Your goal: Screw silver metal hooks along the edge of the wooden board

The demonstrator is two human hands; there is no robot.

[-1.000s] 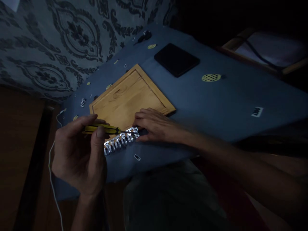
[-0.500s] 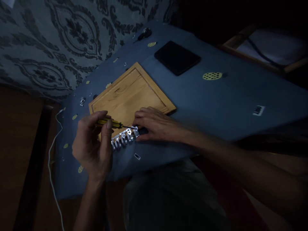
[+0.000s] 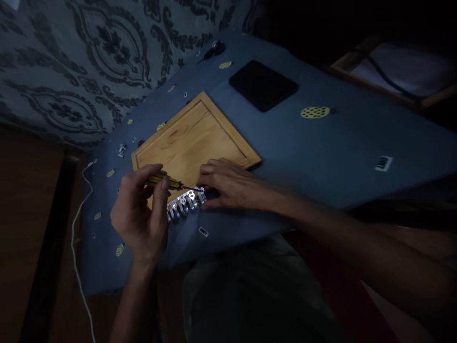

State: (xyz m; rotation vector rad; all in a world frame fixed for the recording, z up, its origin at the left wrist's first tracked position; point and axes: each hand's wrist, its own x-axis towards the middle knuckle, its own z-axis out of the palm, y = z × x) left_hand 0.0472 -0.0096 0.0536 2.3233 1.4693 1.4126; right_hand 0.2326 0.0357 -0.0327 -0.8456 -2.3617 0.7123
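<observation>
My left hand (image 3: 143, 214) is closed around the yellow and black handle of a screwdriver (image 3: 166, 183). The screwdriver's thin shaft points right, its tip at the right end of a shiny metal strip with several curved clips (image 3: 183, 202). That strip lies along the near edge of a wooden board (image 3: 189, 138). My right hand (image 3: 232, 183) rests at the board's near right side, its fingers closed on the strip's right end, where a small dark piece shows under the palm.
A black flat tablet-like object (image 3: 263, 85) lies behind the board on the blue tablecloth (image 3: 285, 152). Farther back is a small dark object (image 3: 215, 48). Small metal pieces (image 3: 122, 151) sit left of the board. A white cable (image 3: 74, 228) hangs at the left edge.
My left hand and the screwdriver handle have shifted slightly to the right. The shaft tip stays at the strip's right end, and my right hand looks unmoved.
</observation>
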